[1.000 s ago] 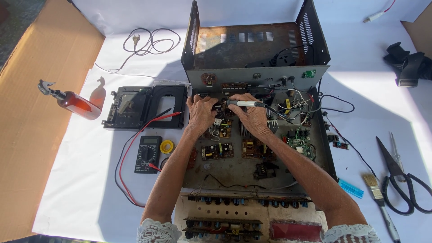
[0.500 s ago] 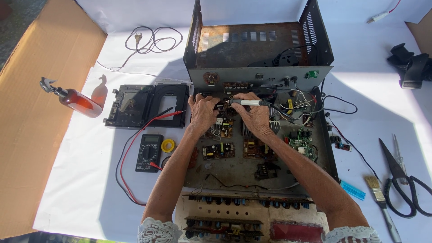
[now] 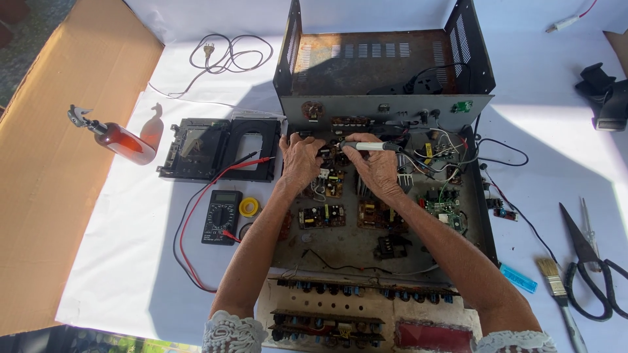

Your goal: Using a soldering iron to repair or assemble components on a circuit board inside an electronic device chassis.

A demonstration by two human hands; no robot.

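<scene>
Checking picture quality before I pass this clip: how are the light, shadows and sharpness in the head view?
Head view: hard sunlight, white cloth nearly blown out at right; a broad shadow from the camera side falls over the open chassis and both hands, left hand and right hand, though the boards stay readable; focus sharp throughout, slight wide-angle bending at the edges.

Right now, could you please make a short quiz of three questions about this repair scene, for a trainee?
1. True or false: the right hand holds a white-handled tool over the open chassis.
2. What lies nearest to the multimeter? A) yellow tape roll B) scissors C) spray bottle
3. Fill in: the paintbrush lies on the person's ____ side.

Key: 1 true; 2 A; 3 right. The left hand touches the boards beside the tool.
</scene>
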